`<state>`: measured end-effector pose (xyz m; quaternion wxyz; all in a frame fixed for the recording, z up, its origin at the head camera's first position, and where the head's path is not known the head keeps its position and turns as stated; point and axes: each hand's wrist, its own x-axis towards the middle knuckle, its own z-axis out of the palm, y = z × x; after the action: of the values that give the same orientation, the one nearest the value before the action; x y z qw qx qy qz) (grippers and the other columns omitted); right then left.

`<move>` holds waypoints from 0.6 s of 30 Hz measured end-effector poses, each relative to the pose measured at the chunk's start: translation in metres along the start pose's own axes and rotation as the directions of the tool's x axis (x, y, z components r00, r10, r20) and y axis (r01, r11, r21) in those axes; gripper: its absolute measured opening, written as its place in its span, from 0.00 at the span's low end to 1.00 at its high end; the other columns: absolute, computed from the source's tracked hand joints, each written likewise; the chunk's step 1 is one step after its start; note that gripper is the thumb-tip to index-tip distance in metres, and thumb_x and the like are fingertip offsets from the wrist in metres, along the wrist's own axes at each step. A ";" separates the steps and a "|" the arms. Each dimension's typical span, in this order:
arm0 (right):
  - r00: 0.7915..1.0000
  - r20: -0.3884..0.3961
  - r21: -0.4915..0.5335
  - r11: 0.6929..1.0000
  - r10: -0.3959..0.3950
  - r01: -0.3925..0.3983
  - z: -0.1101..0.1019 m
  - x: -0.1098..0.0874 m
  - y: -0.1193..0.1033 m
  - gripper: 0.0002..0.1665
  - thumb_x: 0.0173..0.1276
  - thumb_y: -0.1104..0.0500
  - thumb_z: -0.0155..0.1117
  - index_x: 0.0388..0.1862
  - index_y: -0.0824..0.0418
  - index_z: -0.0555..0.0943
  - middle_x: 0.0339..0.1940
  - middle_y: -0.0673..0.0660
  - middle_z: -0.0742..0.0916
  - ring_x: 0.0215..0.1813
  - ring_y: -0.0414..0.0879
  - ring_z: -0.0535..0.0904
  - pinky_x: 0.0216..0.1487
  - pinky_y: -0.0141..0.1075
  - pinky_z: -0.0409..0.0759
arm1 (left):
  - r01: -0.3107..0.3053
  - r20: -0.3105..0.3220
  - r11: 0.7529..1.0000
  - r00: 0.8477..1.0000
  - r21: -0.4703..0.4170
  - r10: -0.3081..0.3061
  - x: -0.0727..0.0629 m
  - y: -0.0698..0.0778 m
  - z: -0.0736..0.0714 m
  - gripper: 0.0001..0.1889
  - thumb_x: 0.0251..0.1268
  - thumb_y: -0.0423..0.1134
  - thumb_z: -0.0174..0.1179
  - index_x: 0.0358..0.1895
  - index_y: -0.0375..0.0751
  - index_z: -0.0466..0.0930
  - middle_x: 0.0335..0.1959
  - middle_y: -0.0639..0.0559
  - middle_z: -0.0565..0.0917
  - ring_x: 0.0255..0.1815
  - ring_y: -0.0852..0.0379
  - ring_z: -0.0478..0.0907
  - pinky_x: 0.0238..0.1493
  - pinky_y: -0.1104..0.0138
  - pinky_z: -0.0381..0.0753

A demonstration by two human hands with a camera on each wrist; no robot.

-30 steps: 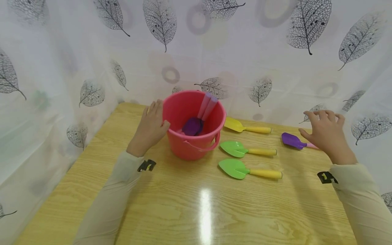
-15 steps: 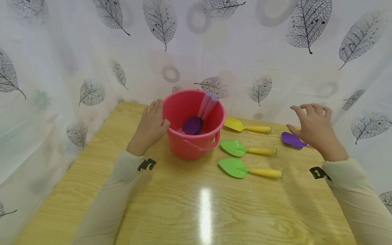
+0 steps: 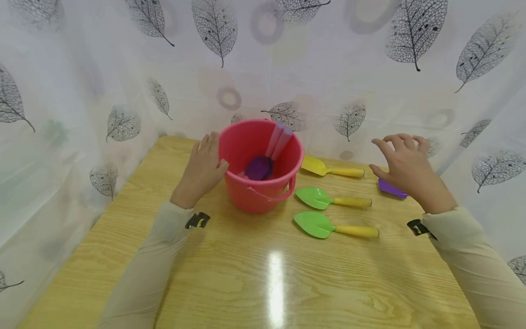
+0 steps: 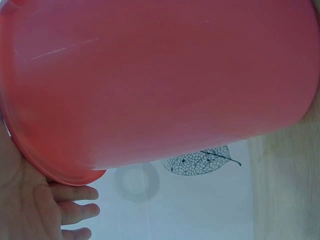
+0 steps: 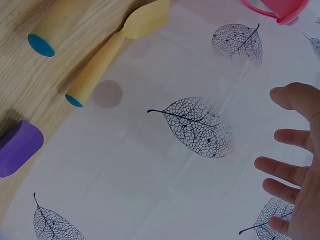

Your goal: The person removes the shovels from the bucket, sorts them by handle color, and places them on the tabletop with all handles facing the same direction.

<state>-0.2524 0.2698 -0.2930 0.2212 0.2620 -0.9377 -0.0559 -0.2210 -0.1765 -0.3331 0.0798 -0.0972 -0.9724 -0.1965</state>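
In the head view, a red bucket (image 3: 249, 198) stood upright on the bench (image 3: 230, 278), with two purple shovels (image 3: 258, 168) inside, their handles leaning against its wall. The left hand (image 3: 199, 176) rested against its rim, fingers extended. Right of the bucket lay a yellow trowel (image 3: 314, 165), a farther green trowel (image 3: 314, 198) and a nearer green trowel (image 3: 314, 225), handles pointing right. The right hand (image 3: 411, 171) was open and held nothing, hanging over the handle end of a loose purple shovel (image 3: 391, 188).

In the left wrist view, the rim lay against the palm, straight fingers past it; the thumb was out of sight. Light, constant pressure there would probably have steadied the bucket best.

In the right wrist view, the fingers were spread and touched no tool. The step seemed to be a reach among the tools; a good pick-up called for lowering the hand squarely over one handle, pinching it mid-length, and keeping neighbouring handles undisturbed.
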 end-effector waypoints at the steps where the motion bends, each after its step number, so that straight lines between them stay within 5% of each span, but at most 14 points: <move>1: 1.000 0.001 -0.006 1.000 -0.006 0.006 -0.001 0.002 -0.002 0.37 0.49 0.53 0.72 0.59 0.62 0.71 0.51 0.68 0.77 0.57 0.67 0.65 0.58 0.66 0.57 | 0.000 -0.001 1.000 1.000 0.001 0.000 0.000 0.000 0.000 0.36 0.66 0.42 0.42 0.72 0.26 0.43 0.75 0.33 0.49 0.76 0.37 0.43 0.75 0.45 0.41; 18: 0.985 0.014 -0.015 0.985 -0.170 0.170 -0.004 0.022 -0.032 0.37 0.53 0.50 0.69 0.61 0.62 0.71 0.51 0.66 0.77 0.56 0.63 0.67 0.57 0.64 0.58 | 0.002 0.006 1.000 1.000 0.001 -0.002 0.000 -0.001 0.002 0.36 0.66 0.42 0.42 0.73 0.26 0.41 0.75 0.34 0.47 0.77 0.37 0.42 0.75 0.46 0.40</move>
<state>-0.2527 0.2305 -0.2884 0.2117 0.3389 -0.9129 -0.0835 -0.2219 -0.1769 -0.3350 0.0766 -0.0970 -0.9729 -0.1956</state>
